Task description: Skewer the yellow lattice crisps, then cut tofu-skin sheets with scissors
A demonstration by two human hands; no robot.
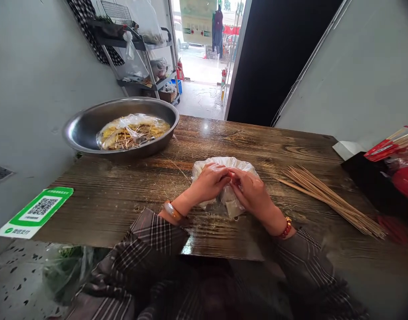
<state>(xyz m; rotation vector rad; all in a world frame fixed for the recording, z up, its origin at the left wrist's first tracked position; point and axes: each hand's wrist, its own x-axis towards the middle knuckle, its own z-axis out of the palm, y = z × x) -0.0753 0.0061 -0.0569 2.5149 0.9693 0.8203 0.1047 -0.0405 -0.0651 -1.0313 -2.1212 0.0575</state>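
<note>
Left hand and right hand, fingers bent and tips meeting, above a crumpled clear plastic bag with pale contents, which they partly hide; whether they grip anything cannot be told. The bag lies mid-surface on dark brown, wood-grained surface. Right: loose bundle of thin tan sticks, then black box. Far left: wide oval-looking silver metal basin. Near left: green-and-white rectangular QR-code card.

Left hand and right hand hide part of the bag, its contents unclear. The right edge cuts off the box. Print on the card is too small to read.
</note>
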